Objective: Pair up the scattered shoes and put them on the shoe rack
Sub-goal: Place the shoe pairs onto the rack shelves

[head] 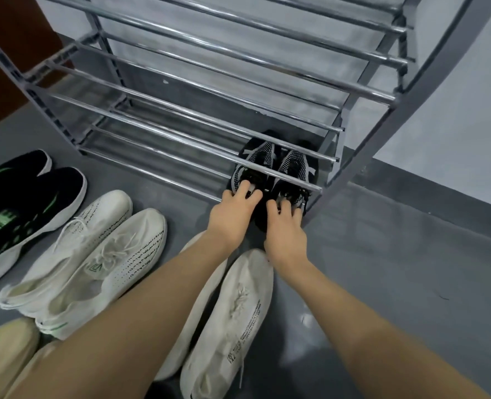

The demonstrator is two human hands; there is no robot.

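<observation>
A grey metal shoe rack point(209, 90) with chrome bars stands ahead. Side by side at the right end of its bottom tier sit two black and grey knit shoes, the left one point(257, 158) and the right one point(294, 168), toes pointing in. My left hand point(235, 211) grips the heel end of the left shoe, fingers curled over its opening. My right hand point(284, 226) grips the heel end of the right shoe the same way. Both heels are hidden under my hands.
On the grey floor at left lie a black and green pair point(28, 203), a white knit pair point(94, 254) and beige shoes point(5, 352). Another white pair point(232, 318) lies under my forearms. The rack's right post point(382, 131) stands close to my right hand.
</observation>
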